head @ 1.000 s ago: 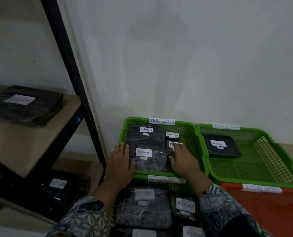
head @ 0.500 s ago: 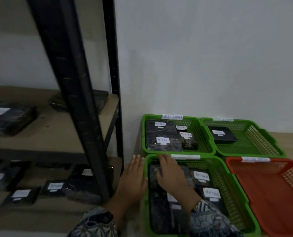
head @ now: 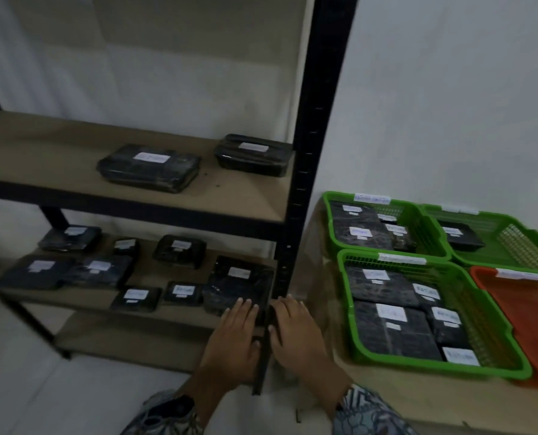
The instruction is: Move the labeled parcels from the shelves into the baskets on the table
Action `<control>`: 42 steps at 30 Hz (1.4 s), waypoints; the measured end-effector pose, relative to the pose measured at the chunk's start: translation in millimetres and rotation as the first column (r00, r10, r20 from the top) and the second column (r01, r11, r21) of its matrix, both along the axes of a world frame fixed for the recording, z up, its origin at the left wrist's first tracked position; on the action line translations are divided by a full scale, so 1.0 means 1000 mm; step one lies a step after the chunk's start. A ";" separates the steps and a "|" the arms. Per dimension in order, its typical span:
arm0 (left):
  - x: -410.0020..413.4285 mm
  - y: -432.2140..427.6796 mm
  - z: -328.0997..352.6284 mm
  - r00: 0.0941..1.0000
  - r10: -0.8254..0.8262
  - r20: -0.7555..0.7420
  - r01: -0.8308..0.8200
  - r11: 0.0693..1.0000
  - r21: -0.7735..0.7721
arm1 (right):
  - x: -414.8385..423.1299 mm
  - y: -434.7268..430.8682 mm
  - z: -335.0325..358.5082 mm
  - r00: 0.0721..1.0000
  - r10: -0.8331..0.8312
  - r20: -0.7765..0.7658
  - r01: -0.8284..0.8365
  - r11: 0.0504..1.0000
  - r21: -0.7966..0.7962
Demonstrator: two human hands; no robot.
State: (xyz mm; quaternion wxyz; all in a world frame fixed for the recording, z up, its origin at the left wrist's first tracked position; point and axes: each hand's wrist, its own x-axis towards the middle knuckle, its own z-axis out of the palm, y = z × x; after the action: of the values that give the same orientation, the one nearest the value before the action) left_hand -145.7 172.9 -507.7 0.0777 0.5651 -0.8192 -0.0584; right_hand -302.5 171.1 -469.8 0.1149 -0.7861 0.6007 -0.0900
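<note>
Black wrapped parcels with white labels lie on the shelves: two on the upper shelf, several on the lower shelf. My left hand is flat with straight fingers, its tips at the near edge of a large parcel at the lower shelf's right end. My right hand is flat beside it, just right of the black shelf post, holding nothing. The near green basket and the far left green basket hold several labeled parcels.
A second far green basket holds one parcel. An orange basket sits at the right edge. All baskets stand on a wooden table against the white wall. The black post stands between my two hands.
The view swung left from the baskets to the shelves. Both hands left the green baskets and moved left to the lower shelf's right end, empty.
</note>
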 end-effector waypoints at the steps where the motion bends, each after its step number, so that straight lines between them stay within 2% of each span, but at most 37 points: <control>1: 0.011 0.003 0.000 1.000 0.024 0.006 -0.024 1.000 0.013 | 0.011 0.002 -0.001 1.000 0.021 0.014 -0.021 1.000 0.007; 8: 0.066 -0.013 -0.019 0.987 0.160 0.017 -0.161 0.987 0.023 | 0.068 -0.018 -0.026 0.990 0.132 0.057 -0.136 0.988 0.077; 13: 0.094 -0.037 -0.039 0.971 0.236 0.027 -0.237 0.971 0.037 | 0.089 -0.059 -0.052 0.995 0.102 -0.007 -0.100 0.986 0.130; 17: 0.117 -0.060 -0.071 0.969 0.245 -0.015 -0.245 0.969 0.025 | 0.103 -0.090 -0.079 0.998 0.027 -0.051 -0.019 0.987 0.162; 20: 0.133 -0.074 -0.101 0.977 0.207 -0.044 -0.202 0.975 0.088 | 0.111 -0.111 -0.098 0.992 -0.080 -0.102 0.099 0.977 0.192; 27: 0.172 -0.113 -0.179 0.988 0.113 -0.109 -0.094 0.982 0.165 | 0.116 -0.142 -0.168 0.929 -0.302 -0.214 0.349 0.909 0.228; 29: 0.181 -0.119 -0.199 0.985 0.089 -0.145 -0.064 0.984 0.166 | 0.120 -0.139 -0.190 0.910 -0.312 -0.273 0.360 0.921 0.150; 30: 0.185 -0.121 -0.208 0.983 0.081 -0.167 -0.054 0.985 0.162 | 0.121 -0.137 -0.198 0.901 -0.332 -0.280 0.360 0.931 0.054; 33: 0.194 -0.126 -0.234 0.983 0.051 -0.174 -0.028 0.991 0.134 | 0.119 -0.126 -0.224 0.887 -0.405 -0.222 0.370 0.910 -0.185; 36: 0.198 -0.128 -0.255 0.988 0.016 -0.152 -0.003 0.997 0.082 | 0.118 -0.114 -0.239 0.885 -0.425 -0.188 0.352 0.877 -0.327; 42: 0.194 -0.123 -0.272 0.983 0.040 -0.181 -0.044 0.999 -0.015 | 0.122 -0.099 -0.261 0.877 -0.456 -0.153 0.336 0.809 -0.482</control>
State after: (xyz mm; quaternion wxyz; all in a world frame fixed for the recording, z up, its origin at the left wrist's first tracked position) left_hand 48.2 49.4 -779.3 0.1582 0.5739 -0.7973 -0.0999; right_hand -180.5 71.8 -730.5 -0.1677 -0.6520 0.7259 -0.1412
